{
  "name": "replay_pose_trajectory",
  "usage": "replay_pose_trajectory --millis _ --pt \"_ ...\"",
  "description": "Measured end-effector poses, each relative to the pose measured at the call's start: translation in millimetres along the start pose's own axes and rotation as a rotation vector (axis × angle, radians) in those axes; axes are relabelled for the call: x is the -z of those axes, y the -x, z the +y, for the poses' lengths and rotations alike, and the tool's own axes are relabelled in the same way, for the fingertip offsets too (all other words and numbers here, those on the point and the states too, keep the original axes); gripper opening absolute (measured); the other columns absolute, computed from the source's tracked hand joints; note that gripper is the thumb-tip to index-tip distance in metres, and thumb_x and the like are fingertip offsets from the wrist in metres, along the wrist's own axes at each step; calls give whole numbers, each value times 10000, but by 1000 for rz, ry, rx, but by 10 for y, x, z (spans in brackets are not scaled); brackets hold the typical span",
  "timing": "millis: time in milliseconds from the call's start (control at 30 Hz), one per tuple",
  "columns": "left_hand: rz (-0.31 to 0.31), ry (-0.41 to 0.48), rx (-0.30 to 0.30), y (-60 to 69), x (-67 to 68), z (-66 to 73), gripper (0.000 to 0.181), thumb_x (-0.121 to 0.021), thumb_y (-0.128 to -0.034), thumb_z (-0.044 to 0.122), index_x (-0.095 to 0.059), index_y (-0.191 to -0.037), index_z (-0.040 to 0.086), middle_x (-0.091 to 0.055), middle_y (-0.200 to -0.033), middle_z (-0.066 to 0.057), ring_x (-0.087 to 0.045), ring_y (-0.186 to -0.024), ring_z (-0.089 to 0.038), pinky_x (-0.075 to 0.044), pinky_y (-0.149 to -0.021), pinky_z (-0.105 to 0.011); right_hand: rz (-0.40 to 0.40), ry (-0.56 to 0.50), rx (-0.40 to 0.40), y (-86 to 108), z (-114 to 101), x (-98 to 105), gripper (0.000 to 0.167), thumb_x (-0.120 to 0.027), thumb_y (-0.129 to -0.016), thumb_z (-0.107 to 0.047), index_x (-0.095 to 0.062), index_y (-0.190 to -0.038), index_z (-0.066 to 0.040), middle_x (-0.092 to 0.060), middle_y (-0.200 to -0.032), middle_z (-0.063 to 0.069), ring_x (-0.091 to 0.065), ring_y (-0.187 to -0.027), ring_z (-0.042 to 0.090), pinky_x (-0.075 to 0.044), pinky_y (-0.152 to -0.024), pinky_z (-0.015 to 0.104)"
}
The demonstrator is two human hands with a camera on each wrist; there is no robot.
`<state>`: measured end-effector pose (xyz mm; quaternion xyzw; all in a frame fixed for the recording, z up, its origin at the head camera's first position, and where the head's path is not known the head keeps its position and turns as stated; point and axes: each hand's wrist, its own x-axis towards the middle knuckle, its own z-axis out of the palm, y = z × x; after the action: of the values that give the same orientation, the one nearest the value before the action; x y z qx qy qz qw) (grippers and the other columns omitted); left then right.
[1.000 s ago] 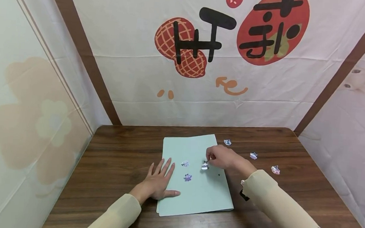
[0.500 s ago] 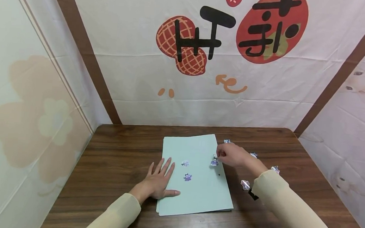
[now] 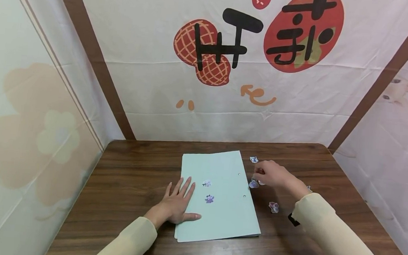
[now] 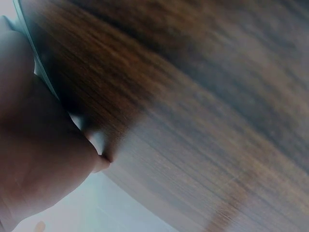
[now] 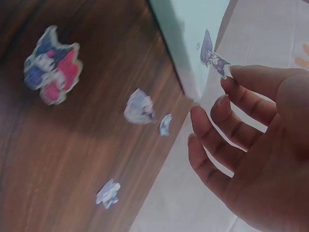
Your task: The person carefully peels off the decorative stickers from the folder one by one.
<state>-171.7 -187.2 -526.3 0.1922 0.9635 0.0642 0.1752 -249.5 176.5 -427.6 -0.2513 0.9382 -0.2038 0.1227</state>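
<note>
My left hand (image 3: 175, 206) rests with spread fingers on the left edge of a pale green folder or stack of sheets (image 3: 219, 219). Two purple-and-white cartoon stickers, one (image 3: 206, 183) above the other (image 3: 209, 199), lie on its surface. Just past the right edge, my right hand (image 3: 273, 174) pinches a cartoon sticker (image 5: 215, 60) between thumb and index finger, the other fingers loosely bent. That sticker has a dark-hooded figure and a purple lower part. In the left wrist view, part of the left hand (image 4: 43, 154) shows; its fingers are mostly hidden.
Several loose stickers lie right of the green sheets on the brown wooden table (image 3: 141, 162), among them a pink-and-blue one (image 3: 274, 207) and one (image 3: 254, 159) farther back. Two tiny shiny dots mark the sheets' right side, one of them (image 3: 244, 196) lower. A printed cloth (image 3: 150, 80) hangs behind.
My right hand has moved right with the pinched sticker, from above the green sheets to just beyond their right edge. The left hand has stayed in place.
</note>
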Motion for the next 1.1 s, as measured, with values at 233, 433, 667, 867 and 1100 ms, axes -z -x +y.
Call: replay_pose_trajectory --millis 233,433,667,867,1100 --pt "25 7 -11 -26 -38 -32 1172 -452 -844 878 -48 -1661 142 140 -1718 -84 127 -1566 -366 65 -1191 -671 66 24 -40 88 154 12 206 -620 -1004 -178 -647 -811 -112 -509 -643 -16 -443 -566 131 -359 -522 308" --pt "21 0 -9 -13 -40 -22 1166 -444 -850 875 -40 -1661 141 142 -1717 -82 124 -1567 -363 55 -1192 -673 105 45 -67 119 236 16 216 -620 -987 -199 -623 -778 -145 -514 -645 -21 -453 -569 133 -354 -511 306" --pt "19 3 -9 -27 -47 -31 1163 -444 -852 873 -35 -1661 145 144 -1717 -79 130 -1566 -359 57 -1194 -668 126 49 -129 149 345 46 223 -658 -978 -219 -629 -767 -152 -530 -658 -9 -477 -581 151 -366 -511 317" --pt "19 14 -16 -4 -5 -15 1167 -433 -849 880 -36 -1661 141 146 -1716 -83 127 -1565 -367 58 -1191 -674 95 34 -174 181 476 46 189 -668 -969 -201 -645 -794 -134 -559 -680 -2 -505 -605 160 -393 -521 320" --pt "-1 25 -16 18 51 2 1166 -424 -858 875 -17 -1659 132 160 -1715 -76 141 -1565 -357 82 -1191 -663 54 13 -193 201 543 49 185 -704 -942 -168 -631 -780 -118 -581 -680 -3 -522 -624 157 -410 -541 313"
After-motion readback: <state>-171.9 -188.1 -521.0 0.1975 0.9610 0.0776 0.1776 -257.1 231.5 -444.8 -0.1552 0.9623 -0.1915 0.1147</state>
